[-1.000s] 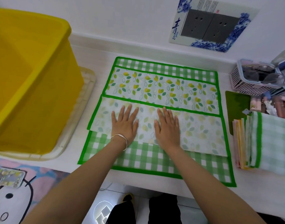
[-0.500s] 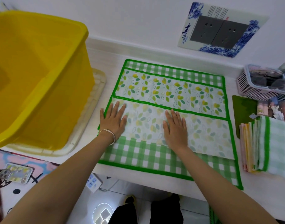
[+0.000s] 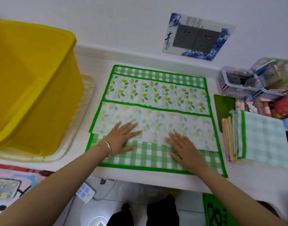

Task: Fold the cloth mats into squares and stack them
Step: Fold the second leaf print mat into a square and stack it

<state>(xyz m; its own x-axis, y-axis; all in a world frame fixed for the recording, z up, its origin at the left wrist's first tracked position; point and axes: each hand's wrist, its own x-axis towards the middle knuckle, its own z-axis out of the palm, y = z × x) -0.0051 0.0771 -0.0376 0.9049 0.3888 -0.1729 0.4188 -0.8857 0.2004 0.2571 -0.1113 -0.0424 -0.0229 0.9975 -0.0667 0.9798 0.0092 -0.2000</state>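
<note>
A leaf-print cloth mat (image 3: 158, 93) with green trim lies on a larger green-checked mat (image 3: 156, 158) on the white table. Its near half is folded over toward me, pale underside up. My left hand (image 3: 122, 139) lies flat on the near left part of that flap, a bracelet on the wrist. My right hand (image 3: 183, 148) lies flat across the flap's near edge and the checked mat, fingers spread. A stack of folded mats (image 3: 254, 137) sits to the right.
A big yellow tub (image 3: 30, 82) on a clear tray (image 3: 81, 111) fills the left side. A pink basket (image 3: 236, 86) and small clutter crowd the far right. The wall with a socket plate (image 3: 197, 37) runs behind. A power strip (image 3: 85, 192) lies on the floor below.
My left hand slid out to the flap's left end, then back toward the middle and nearer me. My right hand drifted right and toward the near edge. The camera view shifted.
</note>
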